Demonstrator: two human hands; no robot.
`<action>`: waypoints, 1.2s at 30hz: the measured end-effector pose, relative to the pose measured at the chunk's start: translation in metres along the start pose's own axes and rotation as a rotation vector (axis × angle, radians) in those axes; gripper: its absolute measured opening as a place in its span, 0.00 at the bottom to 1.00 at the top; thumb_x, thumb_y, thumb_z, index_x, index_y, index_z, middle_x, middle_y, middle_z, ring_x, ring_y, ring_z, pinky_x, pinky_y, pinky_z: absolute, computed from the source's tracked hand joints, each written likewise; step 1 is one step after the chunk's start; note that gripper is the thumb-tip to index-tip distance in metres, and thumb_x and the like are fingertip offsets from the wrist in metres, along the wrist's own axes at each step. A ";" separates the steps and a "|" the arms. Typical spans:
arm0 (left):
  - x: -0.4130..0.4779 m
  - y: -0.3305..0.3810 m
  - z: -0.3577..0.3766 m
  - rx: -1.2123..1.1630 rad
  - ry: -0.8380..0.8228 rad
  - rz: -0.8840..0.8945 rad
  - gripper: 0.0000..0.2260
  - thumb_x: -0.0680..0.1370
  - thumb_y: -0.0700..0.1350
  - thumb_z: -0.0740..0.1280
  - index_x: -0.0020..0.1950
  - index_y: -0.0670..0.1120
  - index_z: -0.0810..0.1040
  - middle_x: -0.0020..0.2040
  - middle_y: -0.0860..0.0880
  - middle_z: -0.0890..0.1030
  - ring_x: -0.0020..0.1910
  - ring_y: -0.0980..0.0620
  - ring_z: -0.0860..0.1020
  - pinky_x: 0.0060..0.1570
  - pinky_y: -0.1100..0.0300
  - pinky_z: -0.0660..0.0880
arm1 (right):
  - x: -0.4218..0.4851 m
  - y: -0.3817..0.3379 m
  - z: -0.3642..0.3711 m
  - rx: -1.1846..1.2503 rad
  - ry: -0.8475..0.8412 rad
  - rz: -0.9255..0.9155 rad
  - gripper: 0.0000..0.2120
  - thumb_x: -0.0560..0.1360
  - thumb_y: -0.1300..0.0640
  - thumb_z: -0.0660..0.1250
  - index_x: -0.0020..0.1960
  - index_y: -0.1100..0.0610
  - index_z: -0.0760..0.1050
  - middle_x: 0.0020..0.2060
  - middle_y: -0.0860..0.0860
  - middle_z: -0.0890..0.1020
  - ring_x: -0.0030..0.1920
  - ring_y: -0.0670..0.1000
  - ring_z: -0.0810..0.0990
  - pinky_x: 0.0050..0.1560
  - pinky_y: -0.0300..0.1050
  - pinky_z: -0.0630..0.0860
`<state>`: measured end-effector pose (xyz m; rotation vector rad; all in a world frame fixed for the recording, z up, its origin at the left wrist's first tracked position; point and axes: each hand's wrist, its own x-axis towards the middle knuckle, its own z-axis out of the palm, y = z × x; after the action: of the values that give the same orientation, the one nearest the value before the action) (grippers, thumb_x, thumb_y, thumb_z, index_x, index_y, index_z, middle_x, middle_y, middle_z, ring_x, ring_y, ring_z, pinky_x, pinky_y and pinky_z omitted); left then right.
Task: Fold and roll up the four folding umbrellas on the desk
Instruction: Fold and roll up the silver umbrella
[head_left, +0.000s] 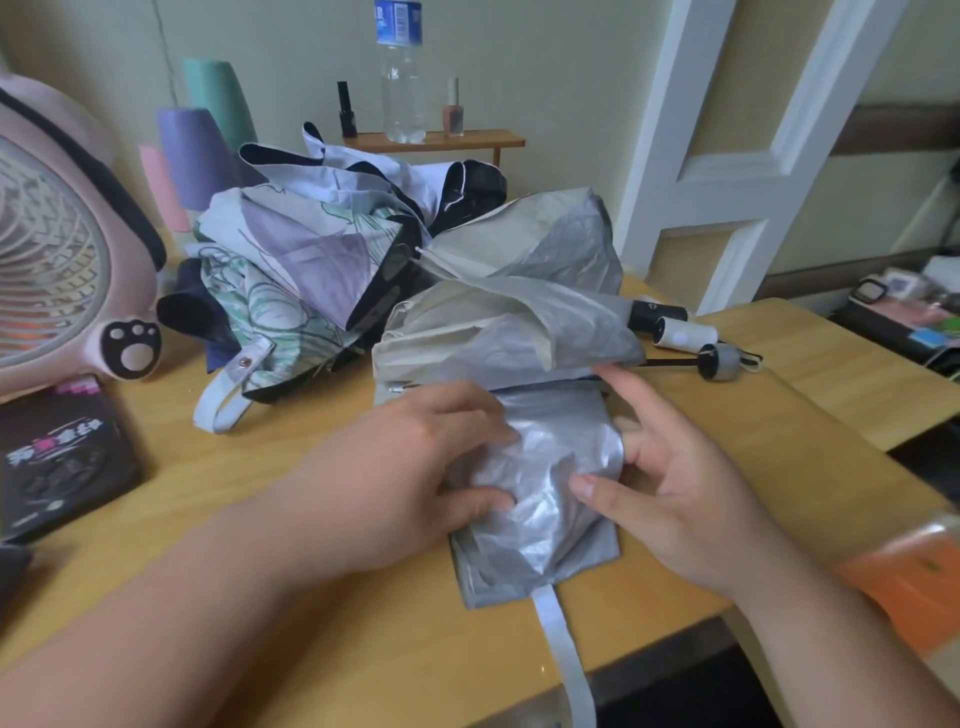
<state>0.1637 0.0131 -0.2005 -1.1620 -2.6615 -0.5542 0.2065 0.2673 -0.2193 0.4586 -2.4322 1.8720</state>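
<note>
— Which one is being worked on?

— The silver-grey umbrella (545, 499), lower centre of the frame. It lies on the worktop (249, 467) close to the near edge. The canopy is pressed into a rough slab, and its closing strap (566, 665) dangles over the edge towards us.

— And the hands?

— The left grip (415, 467) lies flat on the cloth with fingers and thumb straight. It is released, clasping nothing, just pressing down. The right grip (675, 499) has its thumb on top of the right-hand edge and its fingers tucked against the fold. I'd say it pinches that edge, forefinger stretched towards the shaft.

— So folding, not rolling yet?

— That's my reading: the panels are being smoothed into pleats. The middle looks crumpled and puffy. Next, I reckon, the flat hand must pin the pleats while the other winds the cloth round the shaft. It needs to be tight enough for the strap to reach round and fasten.

— The rest?

— Heaped just behind, mid-frame, all loose. A cream-and-silver canopy (498, 312) touches this one, and I can't tell where one ends and the other begins. A floral-print umbrella (291, 270) sits to the left and a black-and-white umbrella (415, 176) further back. The handles (675, 327) poke out on the right.
</note>
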 end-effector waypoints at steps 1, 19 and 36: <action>0.000 0.000 0.001 0.014 -0.079 -0.073 0.32 0.73 0.72 0.65 0.74 0.59 0.71 0.74 0.58 0.69 0.72 0.57 0.70 0.71 0.57 0.70 | 0.001 0.000 -0.001 0.028 0.016 -0.027 0.39 0.77 0.63 0.73 0.79 0.41 0.58 0.46 0.59 0.86 0.54 0.58 0.84 0.61 0.62 0.79; 0.012 -0.002 0.005 0.115 -0.408 -0.240 0.55 0.58 0.86 0.60 0.78 0.71 0.40 0.83 0.56 0.47 0.82 0.51 0.40 0.78 0.40 0.34 | -0.008 0.001 -0.014 -0.050 0.126 -0.104 0.09 0.78 0.66 0.70 0.55 0.56 0.79 0.29 0.55 0.79 0.37 0.51 0.79 0.54 0.45 0.77; 0.008 0.008 0.011 0.110 -0.449 -0.132 0.44 0.66 0.85 0.50 0.79 0.71 0.44 0.81 0.64 0.51 0.81 0.58 0.42 0.81 0.52 0.43 | -0.029 -0.002 -0.014 -0.236 -0.020 -0.004 0.25 0.73 0.65 0.75 0.64 0.43 0.75 0.42 0.48 0.86 0.50 0.49 0.84 0.59 0.42 0.77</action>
<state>0.1638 0.0283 -0.2063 -1.2021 -3.1147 -0.1723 0.2329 0.2864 -0.2202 0.4684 -2.6177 1.5575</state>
